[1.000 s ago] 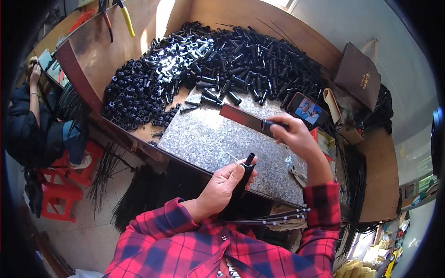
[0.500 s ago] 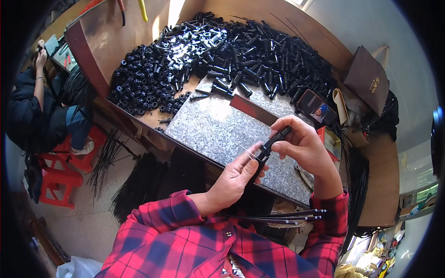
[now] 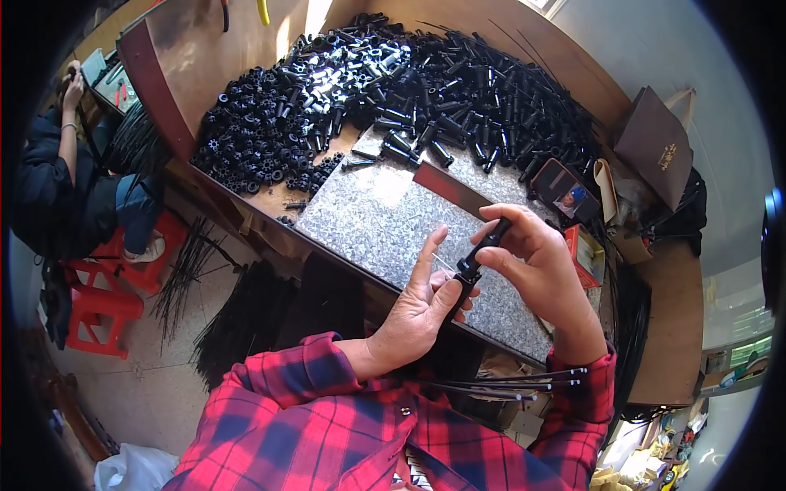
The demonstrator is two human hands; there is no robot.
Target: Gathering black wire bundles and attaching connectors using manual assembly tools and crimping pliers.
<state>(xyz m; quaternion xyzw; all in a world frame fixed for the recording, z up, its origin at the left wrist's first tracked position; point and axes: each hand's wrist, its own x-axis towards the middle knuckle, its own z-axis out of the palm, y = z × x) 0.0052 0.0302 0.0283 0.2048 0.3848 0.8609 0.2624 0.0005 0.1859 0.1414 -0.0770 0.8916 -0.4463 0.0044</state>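
Observation:
Above the near edge of a speckled grey stone slab (image 3: 352,221), both my hands hold a slim black assembly. My left hand (image 3: 409,319) is closed on its lower part, a black ribbed-looking shaft (image 3: 465,288), with the thumb pressed along it and the index finger raised. A thin pale rod (image 3: 443,263) sticks out beside that finger. Pinched between the thumb and fingers of my right hand (image 3: 536,260) is a black tubular part (image 3: 491,239), in line with the shaft's upper end. Whether the two pieces are joined is hard to see.
A large heap of black tubular parts (image 3: 467,98) covers the back, with small toothed black pieces (image 3: 246,147) at left. A flat strip (image 3: 450,190), a phone (image 3: 563,192) and a brown bag (image 3: 655,143) lie around the slab. Black rods (image 3: 508,383) cross my lap. Another person (image 3: 74,172) sits left.
My left index finger has lifted away from the assembly. The right hand's black tubular part is now tilted more upright, and the hand has shifted slightly.

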